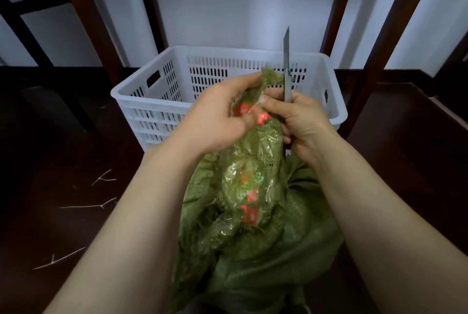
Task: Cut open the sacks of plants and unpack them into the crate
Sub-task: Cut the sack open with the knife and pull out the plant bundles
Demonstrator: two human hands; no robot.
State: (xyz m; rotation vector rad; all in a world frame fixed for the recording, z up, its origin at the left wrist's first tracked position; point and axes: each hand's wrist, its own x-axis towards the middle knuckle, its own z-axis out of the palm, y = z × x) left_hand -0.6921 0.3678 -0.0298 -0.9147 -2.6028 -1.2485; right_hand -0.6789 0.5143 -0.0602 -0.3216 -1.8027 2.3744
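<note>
Green woven sack [266, 250] lies bunched beneath your forearms, its taped neck pulled up in front of the white slotted crate [141, 101], which stands just behind it. Your left hand [217, 116] pinches the top of the neck. Your right hand [301, 123] is curled round a utility knife [286, 60], its blade upright beside the neck. Pale twigs [86, 206] lie to your left.

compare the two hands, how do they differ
The left hand pinches the bunched neck of the green sack; the right hand grips a knife, blade pointing up. The left hand is left of that neck, the right hand right of it. Both are bare, near the white crate.
</note>
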